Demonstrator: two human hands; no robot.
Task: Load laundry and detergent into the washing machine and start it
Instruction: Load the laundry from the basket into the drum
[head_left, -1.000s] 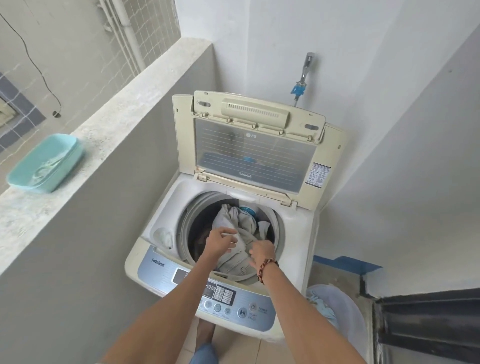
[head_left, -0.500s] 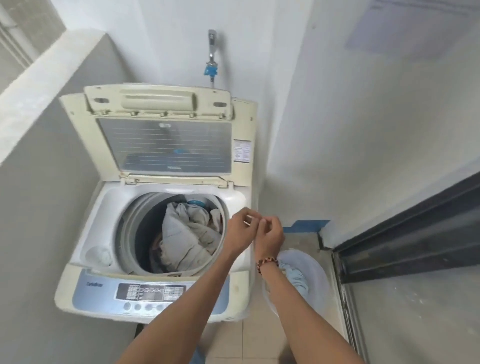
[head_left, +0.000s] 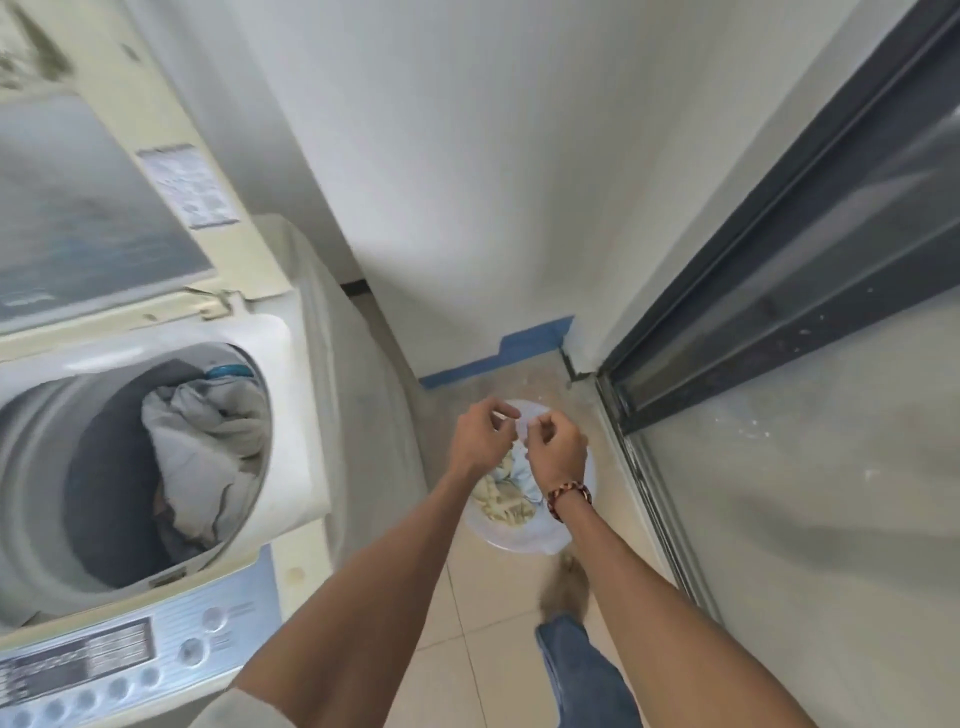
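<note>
White walls close in a narrow tiled corner, with a dark-framed sliding glass door (head_left: 810, 364) running along the right of the washing machine (head_left: 291, 395). Its lid (head_left: 104, 197) stands raised at the back, and grey laundry (head_left: 208, 441) lies bunched inside the drum (head_left: 47, 499), toward the drum's right side. On the floor to the right of the washing machine, just beside its cabinet, sits a pale round basin (head_left: 519, 543) holding more clothes (head_left: 501, 499), cream and light blue. Both hands hover over that basin, well clear of the drum. The left hand (head_left: 480, 441) has its fingers curled loosely inward, fingertips near the thumb; whether it pinches anything I cannot tell. The right hand (head_left: 553, 454), with a braided bracelet (head_left: 566, 496) at the wrist, is likewise curled into a loose fist, and the blur hides whether it grips any cloth. The two hands sit just beside each other, nearly touching. A jeans-clad leg (head_left: 582, 670) shows below the basin
</note>
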